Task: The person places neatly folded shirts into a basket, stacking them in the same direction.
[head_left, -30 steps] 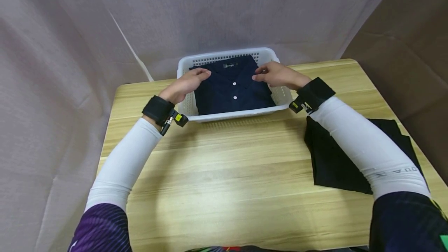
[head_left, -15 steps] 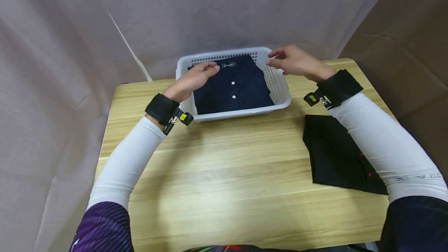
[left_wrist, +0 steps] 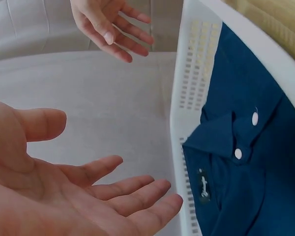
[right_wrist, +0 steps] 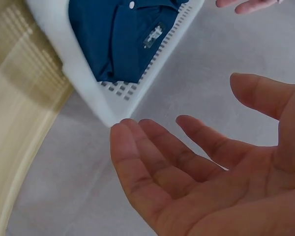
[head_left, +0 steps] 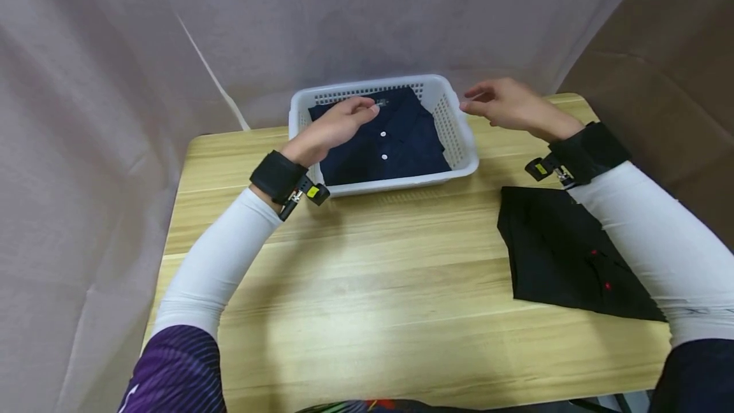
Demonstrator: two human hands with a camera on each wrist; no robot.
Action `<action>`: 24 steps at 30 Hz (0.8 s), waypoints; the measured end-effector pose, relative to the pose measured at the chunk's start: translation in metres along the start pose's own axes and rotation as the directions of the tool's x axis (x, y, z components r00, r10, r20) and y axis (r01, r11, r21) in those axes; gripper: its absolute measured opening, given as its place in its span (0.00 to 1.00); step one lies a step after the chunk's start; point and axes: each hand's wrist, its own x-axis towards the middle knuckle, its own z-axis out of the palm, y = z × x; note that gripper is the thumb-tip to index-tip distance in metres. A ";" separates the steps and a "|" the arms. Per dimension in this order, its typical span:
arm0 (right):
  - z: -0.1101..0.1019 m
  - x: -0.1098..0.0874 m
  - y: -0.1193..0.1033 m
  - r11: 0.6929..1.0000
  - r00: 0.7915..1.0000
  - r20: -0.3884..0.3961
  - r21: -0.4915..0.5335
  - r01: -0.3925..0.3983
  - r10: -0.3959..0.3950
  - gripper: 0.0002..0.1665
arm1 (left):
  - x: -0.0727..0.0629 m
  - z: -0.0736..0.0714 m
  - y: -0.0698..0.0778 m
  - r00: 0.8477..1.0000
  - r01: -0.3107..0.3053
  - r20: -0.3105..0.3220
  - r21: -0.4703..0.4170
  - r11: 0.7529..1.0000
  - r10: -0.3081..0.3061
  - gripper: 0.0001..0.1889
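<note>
A folded dark navy shirt [head_left: 395, 145] with white buttons lies in a white plastic basket [head_left: 395, 185] at the back of the table. Over the basket's left part is my left hand [head_left: 335, 127], its fingers relaxed and holding nothing. My right hand [head_left: 510, 106] hovers just off the basket's right end, fingers loosely spread with nothing in them. In the left wrist view the shirt's collar label [left_wrist: 204, 186] shows beside the left fingertips. The right fingertips overlap the basket's corner in the right wrist view.
A folded black garment [head_left: 562, 253] with small red marks lies on the right side of the wooden table [head_left: 367, 285], partly under the right forearm. A grey cloth backdrop [head_left: 367, 18] rises directly behind the basket.
My right hand has moved from over the shirt out to the right, past the basket's end. My left hand has shifted slightly right and up over the shirt. Shirt and basket stay put.
</note>
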 end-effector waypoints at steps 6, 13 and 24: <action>-0.006 -0.011 0.015 1.000 1.000 -0.009 -0.005 -0.012 0.012 0.41 | -0.001 0.008 0.006 0.999 -0.027 0.019 0.017 0.999 0.027 0.31; -0.006 -0.019 0.036 1.000 1.000 -0.019 -0.008 -0.021 0.021 0.41 | 0.002 0.019 0.014 0.999 -0.036 0.041 0.013 0.999 0.035 0.32; -0.001 -0.032 0.070 0.998 0.998 -0.014 0.014 -0.068 0.068 0.44 | 0.006 0.036 0.022 0.995 -0.074 0.072 -0.014 0.997 0.075 0.35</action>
